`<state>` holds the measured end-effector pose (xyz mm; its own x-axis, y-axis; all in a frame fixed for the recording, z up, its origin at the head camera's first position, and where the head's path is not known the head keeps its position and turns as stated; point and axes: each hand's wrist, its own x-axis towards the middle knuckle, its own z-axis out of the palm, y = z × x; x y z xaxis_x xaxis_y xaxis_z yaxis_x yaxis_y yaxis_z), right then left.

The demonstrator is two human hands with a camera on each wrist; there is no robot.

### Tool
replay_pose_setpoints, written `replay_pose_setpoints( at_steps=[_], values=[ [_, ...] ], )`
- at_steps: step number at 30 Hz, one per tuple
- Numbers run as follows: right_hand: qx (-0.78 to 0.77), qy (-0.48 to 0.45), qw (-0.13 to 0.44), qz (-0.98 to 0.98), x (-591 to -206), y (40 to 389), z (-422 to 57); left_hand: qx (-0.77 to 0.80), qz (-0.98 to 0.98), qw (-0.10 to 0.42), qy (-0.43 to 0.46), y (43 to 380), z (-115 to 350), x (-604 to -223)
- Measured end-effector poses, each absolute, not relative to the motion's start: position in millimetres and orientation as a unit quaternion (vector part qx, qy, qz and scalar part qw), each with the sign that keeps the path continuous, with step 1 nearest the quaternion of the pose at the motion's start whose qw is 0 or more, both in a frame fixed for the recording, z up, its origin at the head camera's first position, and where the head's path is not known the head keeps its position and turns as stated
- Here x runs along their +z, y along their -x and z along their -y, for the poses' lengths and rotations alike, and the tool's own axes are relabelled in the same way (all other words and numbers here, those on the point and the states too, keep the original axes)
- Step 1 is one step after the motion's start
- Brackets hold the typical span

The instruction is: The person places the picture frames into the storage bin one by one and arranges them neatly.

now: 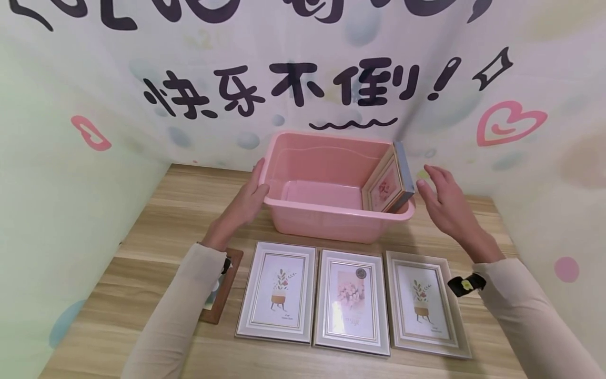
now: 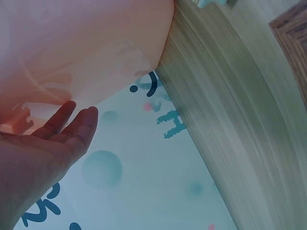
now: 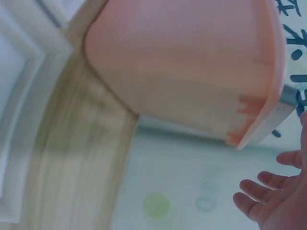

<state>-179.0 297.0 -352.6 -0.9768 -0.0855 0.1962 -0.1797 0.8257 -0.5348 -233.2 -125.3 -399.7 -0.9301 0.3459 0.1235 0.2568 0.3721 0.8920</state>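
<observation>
In the head view, a pink plastic basin (image 1: 326,223) stands at the back of the wooden table. Leaning inside its right end are picture frames (image 1: 385,187), the front one with a pink flower print; their tops reach above the rim. Against the basin's left side lies my left hand (image 1: 243,202), its fingers extended along the outer wall in the left wrist view and its thumb by the rim. My right hand (image 1: 447,202) hovers just right of the basin, apart from it, with fingers spread and holding nothing.
In front of the basin, three light picture frames lie in a row: left (image 1: 276,292), middle (image 1: 351,300) and right (image 1: 426,302). A brown frame (image 1: 220,300) lies partly under my left forearm. Behind the table hangs a printed cloth (image 1: 227,142).
</observation>
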Motion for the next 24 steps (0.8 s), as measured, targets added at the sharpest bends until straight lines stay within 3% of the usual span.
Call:
replay_pose_setpoints(
  at_steps=[12, 24],
  values=[
    [0.27, -0.101, 0.059, 0.956, -390, 166, -329, 0.529, -0.828, 0.036, -0.184, 233, 125, -399],
    [0.249, -0.096, -0.035, 0.963, -423, 148, -339, 0.532, -0.826, 0.038, -0.183, 234, 125, -400]
  ],
)
